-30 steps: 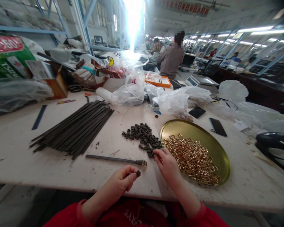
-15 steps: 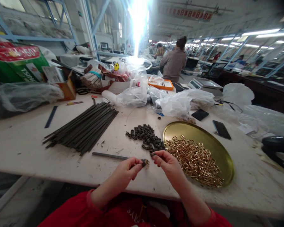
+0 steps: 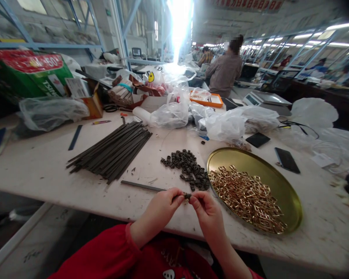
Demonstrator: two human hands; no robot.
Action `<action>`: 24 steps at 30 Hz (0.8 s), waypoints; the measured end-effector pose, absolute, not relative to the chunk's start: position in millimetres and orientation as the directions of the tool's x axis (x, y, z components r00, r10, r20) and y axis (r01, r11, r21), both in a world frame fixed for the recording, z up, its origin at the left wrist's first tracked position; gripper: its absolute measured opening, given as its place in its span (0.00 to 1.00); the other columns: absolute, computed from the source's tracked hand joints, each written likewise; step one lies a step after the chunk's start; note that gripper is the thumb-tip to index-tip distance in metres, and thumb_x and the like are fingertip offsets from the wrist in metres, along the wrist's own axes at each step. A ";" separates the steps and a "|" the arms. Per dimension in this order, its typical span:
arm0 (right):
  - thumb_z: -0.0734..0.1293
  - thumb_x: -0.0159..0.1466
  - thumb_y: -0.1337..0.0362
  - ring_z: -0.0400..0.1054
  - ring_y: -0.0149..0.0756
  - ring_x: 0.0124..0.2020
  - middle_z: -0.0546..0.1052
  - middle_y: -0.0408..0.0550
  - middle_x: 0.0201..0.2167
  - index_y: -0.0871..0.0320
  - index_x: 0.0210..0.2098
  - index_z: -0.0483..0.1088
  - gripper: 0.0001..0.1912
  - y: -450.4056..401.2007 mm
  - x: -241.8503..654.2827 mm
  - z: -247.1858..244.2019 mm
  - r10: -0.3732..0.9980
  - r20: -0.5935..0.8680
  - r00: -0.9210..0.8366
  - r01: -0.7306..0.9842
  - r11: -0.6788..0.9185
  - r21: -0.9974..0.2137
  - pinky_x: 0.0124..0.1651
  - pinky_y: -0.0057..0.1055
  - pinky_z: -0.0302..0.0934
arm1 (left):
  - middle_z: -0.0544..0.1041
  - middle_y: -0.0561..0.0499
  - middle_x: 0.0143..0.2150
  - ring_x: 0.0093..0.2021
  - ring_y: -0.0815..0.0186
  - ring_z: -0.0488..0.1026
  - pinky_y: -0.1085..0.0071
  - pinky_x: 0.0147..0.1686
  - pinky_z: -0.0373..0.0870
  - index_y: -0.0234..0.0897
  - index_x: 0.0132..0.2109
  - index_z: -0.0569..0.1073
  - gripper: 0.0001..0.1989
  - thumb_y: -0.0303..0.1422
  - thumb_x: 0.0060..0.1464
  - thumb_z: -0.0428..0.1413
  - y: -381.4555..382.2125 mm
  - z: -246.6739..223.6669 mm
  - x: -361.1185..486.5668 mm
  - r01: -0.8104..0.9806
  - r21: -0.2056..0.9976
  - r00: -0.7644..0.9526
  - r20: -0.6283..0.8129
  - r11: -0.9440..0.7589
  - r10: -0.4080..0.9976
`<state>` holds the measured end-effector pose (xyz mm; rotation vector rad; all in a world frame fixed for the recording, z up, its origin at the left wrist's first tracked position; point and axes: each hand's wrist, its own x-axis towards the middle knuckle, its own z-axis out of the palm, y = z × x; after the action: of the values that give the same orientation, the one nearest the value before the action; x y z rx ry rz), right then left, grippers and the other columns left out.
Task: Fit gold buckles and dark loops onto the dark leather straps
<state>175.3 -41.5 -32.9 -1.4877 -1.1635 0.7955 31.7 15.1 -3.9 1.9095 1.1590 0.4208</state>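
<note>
My left hand (image 3: pixel 166 204) pinches the end of a dark strip (image 3: pixel 142 186) that trails left over the table. Its fingertips almost meet those of my right hand (image 3: pixel 206 207), which is closed on a small dark loop (image 3: pixel 187 196) at the strip's end. The fingers partly hide the loop and the buckle seen there earlier. Just beyond lies a pile of small dark loops (image 3: pixel 189 164). Gold buckles (image 3: pixel 250 197) fill the near part of a round gold tray (image 3: pixel 293 209) on the right. A bundle of dark strips (image 3: pixel 113 149) lies to the left.
Clear plastic bags (image 3: pixel 225 123), an orange box (image 3: pixel 206 99) and a scale (image 3: pixel 266 101) stand along the back. A phone (image 3: pixel 287 160) and a black flat item (image 3: pixel 257 140) lie behind the tray. Farther back, a person (image 3: pixel 225 71) faces away.
My right hand has come in to my left hand, bringing the small dark loop to the strip's end. The camera view has turned slightly left.
</note>
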 end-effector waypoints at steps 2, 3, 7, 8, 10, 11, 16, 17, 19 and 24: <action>0.64 0.58 0.59 0.64 0.34 0.29 0.72 0.44 0.26 0.57 0.30 0.69 0.08 -43.5 174.7 -35.2 0.952 0.121 0.280 0.295 0.034 -0.955 0.33 0.30 0.58 | 0.76 0.51 0.32 0.32 0.64 0.71 0.73 0.30 0.59 0.38 0.35 0.72 0.11 0.35 0.56 0.47 13.2 -4.2 31.9 0.599 0.761 0.534 -0.151 -0.247 0.832; 0.64 0.58 0.59 0.64 0.35 0.29 0.72 0.44 0.26 0.57 0.30 0.69 0.07 -43.6 174.4 -36.2 0.960 0.109 0.258 0.272 0.036 -0.961 0.34 0.30 0.59 | 0.76 0.51 0.31 0.31 0.64 0.71 0.74 0.29 0.58 0.38 0.35 0.72 0.11 0.35 0.56 0.47 12.4 -4.5 31.9 0.614 0.746 0.542 -0.160 -0.258 0.825; 0.69 0.53 0.59 0.65 0.34 0.29 0.71 0.43 0.26 0.57 0.27 0.67 0.09 -39.3 173.9 -37.9 0.974 -0.034 0.224 -0.008 -0.034 -0.999 0.33 0.29 0.60 | 0.76 0.51 0.30 0.30 0.65 0.71 0.74 0.28 0.57 0.37 0.34 0.73 0.11 0.33 0.56 0.47 11.2 -6.0 31.9 0.640 0.720 0.541 -0.175 -0.268 0.822; 0.70 0.51 0.58 0.65 0.34 0.29 0.71 0.42 0.26 0.57 0.28 0.68 0.10 -38.0 173.7 -37.5 0.971 -0.083 0.223 -0.085 -0.065 -0.994 0.33 0.29 0.60 | 0.77 0.51 0.31 0.31 0.65 0.71 0.74 0.28 0.58 0.37 0.34 0.73 0.10 0.33 0.56 0.47 11.2 -6.4 32.1 0.635 0.727 0.538 -0.172 -0.262 0.825; 0.71 0.49 0.58 0.65 0.33 0.30 0.72 0.42 0.27 0.56 0.33 0.70 0.13 -36.7 172.9 -36.1 0.965 -0.165 0.203 -0.187 -0.127 -0.974 0.35 0.29 0.60 | 0.77 0.51 0.32 0.32 0.65 0.71 0.74 0.30 0.59 0.37 0.35 0.73 0.10 0.33 0.56 0.48 11.1 -7.3 32.6 0.604 0.762 0.532 -0.168 -0.233 0.830; 0.71 0.49 0.58 0.66 0.33 0.31 0.73 0.42 0.28 0.56 0.34 0.71 0.14 -36.7 172.3 -35.3 0.963 -0.190 0.189 -0.207 -0.150 -0.967 0.36 0.29 0.60 | 0.77 0.51 0.32 0.32 0.65 0.71 0.75 0.30 0.59 0.38 0.36 0.73 0.10 0.33 0.56 0.48 10.9 -7.8 32.9 0.581 0.785 0.530 -0.165 -0.214 0.832; 0.66 0.55 0.55 0.65 0.34 0.30 0.74 0.43 0.26 0.56 0.34 0.74 0.13 -40.3 168.3 -35.4 0.960 -0.186 0.211 -0.128 -0.162 -0.979 0.37 0.30 0.60 | 0.76 0.52 0.31 0.32 0.66 0.71 0.75 0.31 0.60 0.37 0.34 0.72 0.12 0.35 0.57 0.46 7.2 -10.4 34.3 0.523 0.833 0.510 -0.140 -0.177 0.849; 0.66 0.55 0.55 0.64 0.34 0.30 0.73 0.43 0.26 0.57 0.34 0.74 0.13 -41.6 167.3 -36.5 0.958 -0.181 0.224 -0.103 -0.161 -0.982 0.36 0.31 0.60 | 0.76 0.52 0.31 0.32 0.66 0.70 0.75 0.31 0.60 0.37 0.34 0.72 0.12 0.35 0.57 0.46 6.2 -10.8 34.5 0.527 0.832 0.506 -0.144 -0.173 0.851; 0.65 0.56 0.54 0.65 0.35 0.30 0.73 0.43 0.26 0.57 0.34 0.74 0.14 -45.0 164.7 -39.6 0.955 -0.163 0.248 -0.060 -0.153 -0.986 0.36 0.31 0.60 | 0.76 0.51 0.32 0.32 0.66 0.70 0.74 0.31 0.60 0.36 0.34 0.72 0.12 0.35 0.57 0.46 4.0 -12.2 34.6 0.532 0.833 0.500 -0.160 -0.155 0.851; 0.65 0.56 0.55 0.67 0.38 0.35 0.75 0.45 0.31 0.57 0.33 0.72 0.12 -57.3 156.8 -50.7 0.948 -0.081 0.308 0.039 -0.098 -0.994 0.40 0.33 0.60 | 0.75 0.51 0.30 0.32 0.65 0.69 0.74 0.31 0.60 0.35 0.33 0.71 0.11 0.34 0.56 0.46 -3.9 -20.0 30.2 0.526 0.845 0.511 -0.219 -0.100 0.831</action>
<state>156.8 -57.3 -50.7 -1.4463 -0.9686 1.0127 30.2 -3.9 -20.0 1.7674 1.1426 0.3886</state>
